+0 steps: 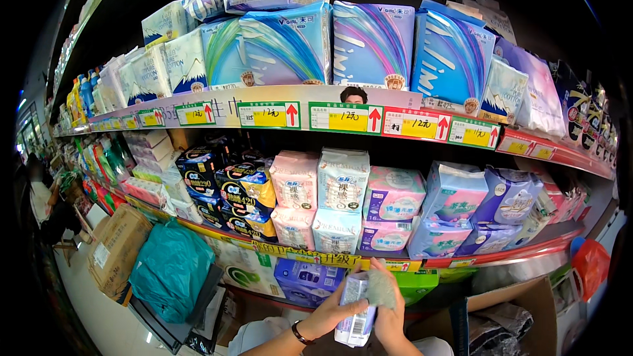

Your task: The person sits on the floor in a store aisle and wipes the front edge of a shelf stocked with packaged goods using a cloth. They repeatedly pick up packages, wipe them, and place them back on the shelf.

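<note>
Left hand partly over purple-white package, cloth indistinct

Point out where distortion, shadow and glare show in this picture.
Head view: the upper shelf edge arches, the lower shelf edge sags, and the corners go black; also in the head view, deep shadow lies above the upper packs, a small glint marks the floor, and the held pack looks brightly lit.
</note>
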### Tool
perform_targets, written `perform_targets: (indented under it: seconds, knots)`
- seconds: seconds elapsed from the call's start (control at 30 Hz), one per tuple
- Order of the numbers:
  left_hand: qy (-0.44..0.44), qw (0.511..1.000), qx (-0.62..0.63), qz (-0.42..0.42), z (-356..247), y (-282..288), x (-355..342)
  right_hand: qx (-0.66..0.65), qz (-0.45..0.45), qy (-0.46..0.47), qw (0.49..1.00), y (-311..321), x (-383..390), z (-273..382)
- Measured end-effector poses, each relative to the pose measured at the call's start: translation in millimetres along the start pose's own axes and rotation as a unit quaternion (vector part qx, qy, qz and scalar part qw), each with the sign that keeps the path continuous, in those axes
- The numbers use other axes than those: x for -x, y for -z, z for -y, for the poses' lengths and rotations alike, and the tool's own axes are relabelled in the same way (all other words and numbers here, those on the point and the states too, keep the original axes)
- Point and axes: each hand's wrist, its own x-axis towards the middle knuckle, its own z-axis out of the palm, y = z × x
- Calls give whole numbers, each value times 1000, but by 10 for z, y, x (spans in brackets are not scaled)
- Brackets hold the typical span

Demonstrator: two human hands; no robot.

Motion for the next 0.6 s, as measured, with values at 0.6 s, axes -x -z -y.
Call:
perform_targets:
  seconds: [0.6]
  knots:
    - [-204,950,-148,-187,101,26,-107,48,-69,53,995,2,-79,42]
